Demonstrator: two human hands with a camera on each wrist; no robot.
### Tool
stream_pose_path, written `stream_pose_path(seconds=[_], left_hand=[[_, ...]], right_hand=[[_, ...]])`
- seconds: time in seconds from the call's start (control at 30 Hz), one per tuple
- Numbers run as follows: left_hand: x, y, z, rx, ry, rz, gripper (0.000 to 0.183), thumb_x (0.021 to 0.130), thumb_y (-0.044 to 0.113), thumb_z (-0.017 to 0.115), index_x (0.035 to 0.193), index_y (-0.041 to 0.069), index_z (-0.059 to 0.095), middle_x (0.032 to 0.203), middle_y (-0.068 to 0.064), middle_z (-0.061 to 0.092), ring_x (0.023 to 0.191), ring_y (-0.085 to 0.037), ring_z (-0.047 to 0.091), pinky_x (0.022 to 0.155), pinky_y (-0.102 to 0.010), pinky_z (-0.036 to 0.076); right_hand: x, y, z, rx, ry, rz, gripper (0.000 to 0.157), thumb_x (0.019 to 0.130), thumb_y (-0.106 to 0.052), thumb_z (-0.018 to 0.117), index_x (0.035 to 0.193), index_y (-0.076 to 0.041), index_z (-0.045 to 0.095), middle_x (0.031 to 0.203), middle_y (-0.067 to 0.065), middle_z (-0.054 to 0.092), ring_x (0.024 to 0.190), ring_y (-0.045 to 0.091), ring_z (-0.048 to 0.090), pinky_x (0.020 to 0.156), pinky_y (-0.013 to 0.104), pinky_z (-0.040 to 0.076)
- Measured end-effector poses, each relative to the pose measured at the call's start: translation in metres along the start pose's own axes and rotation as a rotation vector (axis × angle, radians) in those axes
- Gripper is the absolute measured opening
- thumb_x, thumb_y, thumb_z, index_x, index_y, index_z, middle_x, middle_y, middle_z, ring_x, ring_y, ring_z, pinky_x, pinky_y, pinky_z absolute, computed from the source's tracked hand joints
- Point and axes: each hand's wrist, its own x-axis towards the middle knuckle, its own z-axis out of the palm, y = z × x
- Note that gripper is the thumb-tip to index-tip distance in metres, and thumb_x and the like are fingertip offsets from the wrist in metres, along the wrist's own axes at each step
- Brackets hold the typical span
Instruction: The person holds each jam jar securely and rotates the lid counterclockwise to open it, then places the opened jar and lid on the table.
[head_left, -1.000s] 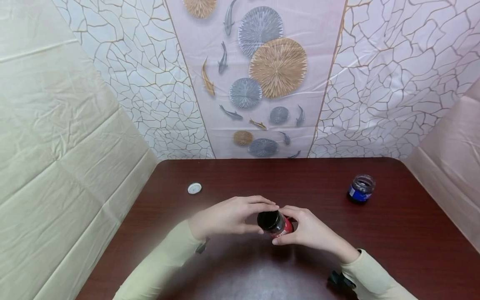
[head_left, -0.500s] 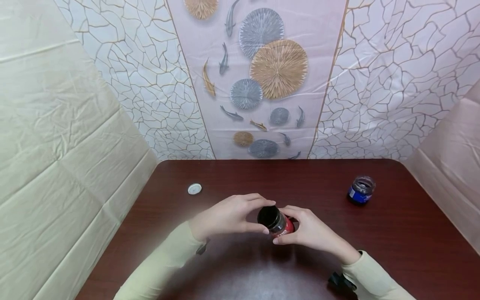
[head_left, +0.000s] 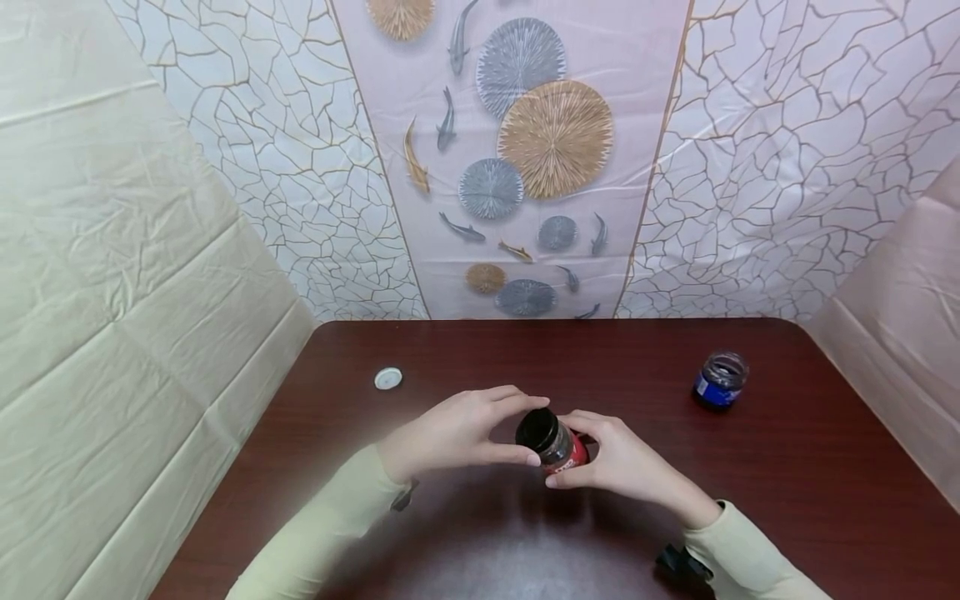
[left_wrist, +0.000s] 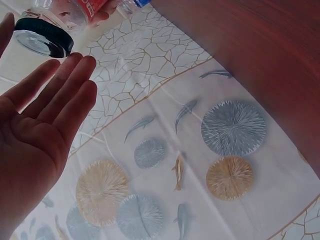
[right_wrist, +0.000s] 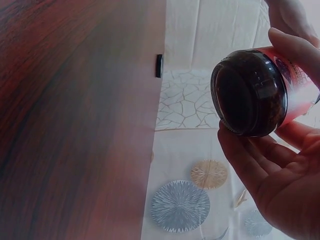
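A glass jar (head_left: pixel 573 454) with a red label and dark contents is held up over the table, tilted toward the left. My right hand (head_left: pixel 626 462) grips its body, thumb on the near side and fingers on the far side. The right wrist view shows the jar's dark base (right_wrist: pixel 240 95) above the fingers. Its black lid (head_left: pixel 536 429) faces my left hand (head_left: pixel 468 429), whose thumb and fingers span the rim from opposite sides. In the left wrist view, fingertips (left_wrist: pixel 75 57) meet the lid's edge.
An uncovered jar (head_left: pixel 720 382) with a blue label stands at the right of the dark wooden table (head_left: pixel 570 350). A round white lid (head_left: pixel 387 379) lies at the back left. Patterned cloth hangs behind, with plain cloth along both sides.
My left fingertips have shifted back and slightly left round the lid, while the thumb has slid right along its near edge. The right hand stays almost still with the jar.
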Motion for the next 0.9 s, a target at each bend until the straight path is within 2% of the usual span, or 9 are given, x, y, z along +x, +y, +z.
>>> stream_pose_path(seconds=[0.17,0.3,0.4,0.7,0.9], left_hand=[[-0.0003,0.0001,-0.0043,0.002,-0.027,0.05,0.068,0.09,0.05,0.073,0.147,0.018,0.052,0.134,0.005,0.059,0.119,-0.006,0.058,0.1,-0.023,0.046],[0.0003,-0.0011,-0.0056,-0.014,-0.031,0.127,0.065,0.091,0.04,0.075,0.147,0.016,0.052,0.138,0.003,0.057,0.125,-0.006,0.054,0.104,-0.022,0.043],[0.0005,-0.0014,-0.0062,-0.027,-0.029,0.155,0.062,0.091,0.034,0.076,0.145,0.013,0.053,0.137,0.002,0.057,0.125,-0.007,0.055,0.104,-0.022,0.043],[-0.0001,-0.0003,-0.003,0.015,-0.014,0.118,0.062,0.09,0.044,0.075,0.141,0.013,0.057,0.129,0.004,0.061,0.115,-0.007,0.06,0.097,-0.022,0.048],[-0.0008,0.0005,0.0012,0.051,0.033,0.079,0.063,0.089,0.047,0.075,0.139,0.014,0.059,0.125,0.005,0.063,0.11,-0.005,0.062,0.092,-0.024,0.051]], right_hand=[[0.0,-0.0021,-0.001,0.001,-0.004,0.002,0.057,0.073,-0.046,0.089,0.123,-0.028,0.068,0.106,-0.016,0.066,0.094,0.006,0.062,0.08,0.027,0.053],[-0.0002,-0.0026,-0.001,-0.002,-0.012,0.013,0.06,0.073,-0.049,0.088,0.125,-0.027,0.068,0.109,-0.015,0.066,0.097,0.006,0.063,0.082,0.028,0.054],[-0.0001,-0.0025,-0.0006,0.0,-0.013,0.014,0.061,0.073,-0.05,0.088,0.126,-0.027,0.067,0.111,-0.014,0.066,0.098,0.006,0.063,0.083,0.028,0.053],[-0.001,0.0007,0.0019,0.005,-0.013,-0.008,0.058,0.074,-0.047,0.088,0.124,-0.028,0.067,0.106,-0.017,0.065,0.093,0.005,0.062,0.079,0.026,0.053],[-0.002,0.0007,0.0016,0.02,-0.015,0.007,0.059,0.075,-0.045,0.088,0.126,-0.029,0.066,0.106,-0.016,0.065,0.093,0.006,0.062,0.078,0.027,0.054]])
